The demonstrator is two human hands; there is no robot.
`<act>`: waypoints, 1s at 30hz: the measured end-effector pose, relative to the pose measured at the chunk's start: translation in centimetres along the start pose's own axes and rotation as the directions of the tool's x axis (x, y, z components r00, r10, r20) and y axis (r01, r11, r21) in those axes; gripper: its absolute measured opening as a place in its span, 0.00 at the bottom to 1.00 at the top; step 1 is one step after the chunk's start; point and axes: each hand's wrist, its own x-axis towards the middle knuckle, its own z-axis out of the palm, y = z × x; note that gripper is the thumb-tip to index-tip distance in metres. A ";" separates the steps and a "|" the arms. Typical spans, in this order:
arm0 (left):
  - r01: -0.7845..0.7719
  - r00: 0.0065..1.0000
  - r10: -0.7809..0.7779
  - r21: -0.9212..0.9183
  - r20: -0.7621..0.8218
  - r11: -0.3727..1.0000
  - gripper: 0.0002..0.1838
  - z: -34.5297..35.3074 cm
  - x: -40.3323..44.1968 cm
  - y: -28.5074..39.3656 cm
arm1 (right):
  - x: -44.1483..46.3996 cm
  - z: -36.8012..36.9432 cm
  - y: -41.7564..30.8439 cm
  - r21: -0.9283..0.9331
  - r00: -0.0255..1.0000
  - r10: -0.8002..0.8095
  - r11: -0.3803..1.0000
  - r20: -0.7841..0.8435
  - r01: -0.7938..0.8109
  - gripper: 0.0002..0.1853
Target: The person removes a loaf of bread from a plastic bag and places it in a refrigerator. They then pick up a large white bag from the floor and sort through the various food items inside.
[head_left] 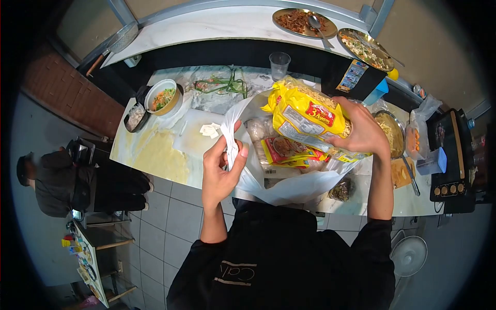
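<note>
The head camera is facing forward and steeply down from above the shirt at the near side, viewing the counter from close by and reaching the far shelf.

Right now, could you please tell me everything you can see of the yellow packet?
The yellow packet is glossy, plastic-looking and plump, with a red label reading "3 Ayam" and a pale panel of print too small to read. Clear film along its upper side shows pale, wavy strands like dry noodles. Its left end is gathered into a frill; the right hand grips and partly hides the other. It tilts down to the right, over the open white plastic bag.
</note>
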 end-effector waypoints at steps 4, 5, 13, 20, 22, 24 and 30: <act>-0.036 0.999 0.042 0.154 -0.033 0.987 0.19 0.0 0.0 -1.0 | -1.4 -0.2 0.2 0.051 0.998 0.056 0.997 -0.032 -0.055 0.34; -0.073 0.994 0.088 0.215 -0.059 0.974 0.17 0.0 0.0 -1.3 | -1.8 -0.4 0.4 0.096 0.998 0.069 0.993 -0.010 -0.068 0.35; -0.337 0.801 0.449 0.321 -0.396 0.885 0.26 0.3 1.0 0.3 | -5.6 -4.3 -1.2 0.372 0.986 0.113 0.926 -0.119 -0.061 0.38; -0.164 0.975 0.083 0.417 0.206 0.894 0.22 2.1 -0.8 -2.3 | -2.9 -6.6 -3.6 0.483 0.948 0.122 0.875 -0.294 0.037 0.36; -0.246 0.937 0.098 0.433 0.336 0.867 0.19 1.9 -1.3 -3.1 | -0.5 -6.5 -4.8 0.367 0.932 0.058 0.926 -0.357 0.083 0.36; -0.220 0.916 0.054 0.384 0.398 0.897 0.17 1.3 -1.4 -2.7 | 2.9 -5.9 -6.5 0.384 0.909 0.015 0.909 -0.417 0.162 0.34; -0.223 0.887 0.079 0.273 0.454 0.936 0.16 -2.8 -0.9 -3.1 | 14.1 -1.8 -8.3 0.010 0.912 -0.252 0.963 -0.322 0.270 0.34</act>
